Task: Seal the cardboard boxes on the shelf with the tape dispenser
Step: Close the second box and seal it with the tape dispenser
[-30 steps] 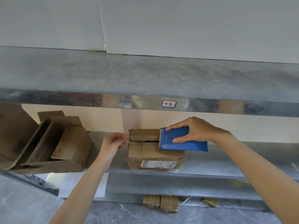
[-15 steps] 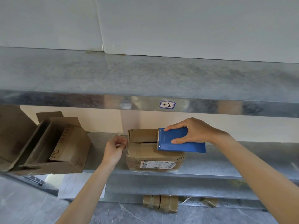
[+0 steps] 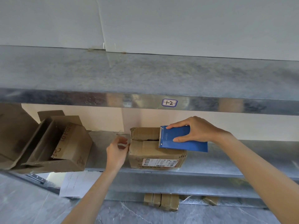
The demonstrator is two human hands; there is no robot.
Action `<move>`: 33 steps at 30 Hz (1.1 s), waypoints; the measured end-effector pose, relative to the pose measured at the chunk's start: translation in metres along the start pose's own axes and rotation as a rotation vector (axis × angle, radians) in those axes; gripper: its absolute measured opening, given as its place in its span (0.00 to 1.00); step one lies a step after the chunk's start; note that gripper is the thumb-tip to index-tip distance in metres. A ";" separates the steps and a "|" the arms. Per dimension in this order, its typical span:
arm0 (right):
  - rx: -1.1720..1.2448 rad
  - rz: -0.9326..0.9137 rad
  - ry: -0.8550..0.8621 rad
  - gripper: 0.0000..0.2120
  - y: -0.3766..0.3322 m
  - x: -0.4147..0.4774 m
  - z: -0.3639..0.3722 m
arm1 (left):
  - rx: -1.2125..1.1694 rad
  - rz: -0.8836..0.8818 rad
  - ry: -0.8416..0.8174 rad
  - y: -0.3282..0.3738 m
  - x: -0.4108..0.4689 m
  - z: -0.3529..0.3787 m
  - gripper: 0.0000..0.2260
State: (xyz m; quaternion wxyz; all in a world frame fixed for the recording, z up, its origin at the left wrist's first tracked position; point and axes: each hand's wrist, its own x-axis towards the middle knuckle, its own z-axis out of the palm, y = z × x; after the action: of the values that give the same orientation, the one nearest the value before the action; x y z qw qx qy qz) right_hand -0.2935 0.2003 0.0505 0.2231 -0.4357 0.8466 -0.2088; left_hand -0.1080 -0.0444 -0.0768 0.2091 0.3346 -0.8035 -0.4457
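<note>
A small cardboard box [image 3: 150, 152] with a shipping label on its front stands on the middle metal shelf [image 3: 210, 165]. A dark gap shows between its top flaps. My right hand [image 3: 196, 130] holds a blue tape dispenser [image 3: 181, 139] flat on the right part of the box top, with its toothed edge facing left. My left hand [image 3: 116, 151] is at the box's left side, fingers curled around a strip of clear tape [image 3: 122, 134] that stretches toward the box's left edge.
A larger open cardboard box [image 3: 59, 143] lies tilted on the shelf at the left, next to another brown flap. The upper shelf [image 3: 145, 75] overhangs with a label reading 1-2. Flat cardboard pieces [image 3: 161, 202] lie under the lower shelf.
My left hand has dropped from the box's top left corner to its left side, drawing the clear tape along. The dispenser has shifted slightly left over the box top.
</note>
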 end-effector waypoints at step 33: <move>0.146 -0.047 -0.245 0.23 0.010 0.000 -0.019 | 0.313 0.477 -0.425 0.030 0.014 0.022 0.51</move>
State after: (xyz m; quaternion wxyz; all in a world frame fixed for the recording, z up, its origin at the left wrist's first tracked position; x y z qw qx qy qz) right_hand -0.3107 0.2091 0.0605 0.3509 -0.4602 0.7852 -0.2203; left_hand -0.1420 -0.0312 -0.0621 0.0815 0.0652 -0.9432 -0.3153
